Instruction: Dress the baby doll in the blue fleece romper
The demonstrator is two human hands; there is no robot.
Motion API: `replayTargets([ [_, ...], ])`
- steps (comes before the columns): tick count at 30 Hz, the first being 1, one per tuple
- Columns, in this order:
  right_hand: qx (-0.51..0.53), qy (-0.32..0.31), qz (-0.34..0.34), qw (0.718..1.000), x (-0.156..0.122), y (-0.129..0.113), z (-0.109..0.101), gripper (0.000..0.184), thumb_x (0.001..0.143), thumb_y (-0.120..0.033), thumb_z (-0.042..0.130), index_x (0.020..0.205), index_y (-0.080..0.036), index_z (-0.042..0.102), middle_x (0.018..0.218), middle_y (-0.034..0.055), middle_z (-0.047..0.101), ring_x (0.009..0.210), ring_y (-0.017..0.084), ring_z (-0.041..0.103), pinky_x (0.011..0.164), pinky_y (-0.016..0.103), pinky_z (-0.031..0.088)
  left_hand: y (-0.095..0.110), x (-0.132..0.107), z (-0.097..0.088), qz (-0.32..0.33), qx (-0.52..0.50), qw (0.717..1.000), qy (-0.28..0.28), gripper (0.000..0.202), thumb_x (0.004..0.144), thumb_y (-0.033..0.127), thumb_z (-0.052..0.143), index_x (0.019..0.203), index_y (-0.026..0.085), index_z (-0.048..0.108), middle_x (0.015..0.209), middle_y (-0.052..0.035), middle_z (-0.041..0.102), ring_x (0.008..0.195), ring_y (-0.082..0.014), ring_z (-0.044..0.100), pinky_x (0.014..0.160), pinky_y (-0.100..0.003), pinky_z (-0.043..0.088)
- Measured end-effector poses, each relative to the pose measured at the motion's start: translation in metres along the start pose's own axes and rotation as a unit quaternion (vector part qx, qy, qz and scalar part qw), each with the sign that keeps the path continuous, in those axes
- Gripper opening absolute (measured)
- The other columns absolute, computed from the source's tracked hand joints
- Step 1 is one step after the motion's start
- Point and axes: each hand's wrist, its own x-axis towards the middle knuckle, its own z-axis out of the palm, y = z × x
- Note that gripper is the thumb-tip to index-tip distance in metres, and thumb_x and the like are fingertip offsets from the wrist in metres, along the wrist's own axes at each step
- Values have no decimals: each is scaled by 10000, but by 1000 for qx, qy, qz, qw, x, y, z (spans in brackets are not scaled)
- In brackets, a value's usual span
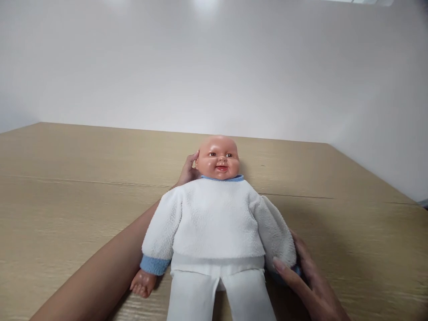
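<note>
A baby doll [219, 218] with a bald plastic head lies face up in front of me, dressed in a fuzzy white top with blue trim and white trousers. My left hand [190, 169] cradles the doll's head from behind. Its thumb shows beside the ear; the other fingers are hidden under the head. Around the doll's sleeve near the cuff, at the right, my right hand [306, 272] is closed, thumb on top and fingers on the outer side. That sleeve hides the doll's hand, while the other plastic hand [143, 283] rests by my left forearm.
A wooden table [67, 200] spreads under the doll, with a thin seam running across it. Behind its far edge stands a plain pale wall [214, 71].
</note>
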Motion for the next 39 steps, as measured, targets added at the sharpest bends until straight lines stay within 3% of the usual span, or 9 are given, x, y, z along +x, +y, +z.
replayTargets([
  [3,-75,-9,13,997,1,7,-2,827,900,-715,679,1589,-297,489,1622,130,597,1534,379,526,1268,499,448,6,-3,-2,-82,8,995,-48,777,998,706,544,1506,124,632,1307,-108,802,1405,-375,649,1252,-505,468],
  [6,-118,-17,6,993,1,12,-3,863,854,-747,697,1567,-302,498,1573,130,641,1469,399,589,1201,499,522,5,-4,1,-96,20,993,-70,866,1004,769,476,1568,118,575,1343,-137,782,1393,-400,653,1283,-556,421],
  [9,-123,15,-6,992,1,14,-3,827,892,-753,640,1569,-302,493,1597,129,618,1470,398,586,1214,515,504,4,-4,5,-90,24,993,-75,841,1029,750,455,1580,123,563,1359,-147,773,1392,-394,656,1309,-555,381],
  [15,-137,-22,-34,990,3,22,-14,818,834,-646,775,1541,-302,550,1564,116,655,1412,401,645,1131,487,590,6,-11,11,-99,35,992,-63,770,1049,689,503,1590,144,559,1383,-138,762,1384,-376,666,1324,-530,366],
  [23,-142,-43,-70,986,3,16,-12,723,930,-590,700,1561,-301,497,1562,136,637,1418,372,635,1149,471,570,7,-16,17,-113,51,990,-61,720,1057,655,522,1567,151,585,1418,-134,744,1414,-359,645,1343,-510,337],
  [39,-120,-60,-47,990,2,11,-9,699,967,-626,659,1560,-321,450,1579,116,596,1423,354,612,1151,471,557,1,-6,7,-92,65,993,-33,640,1046,591,582,1503,147,636,1395,-153,755,1387,-368,666,1327,-539,356],
])
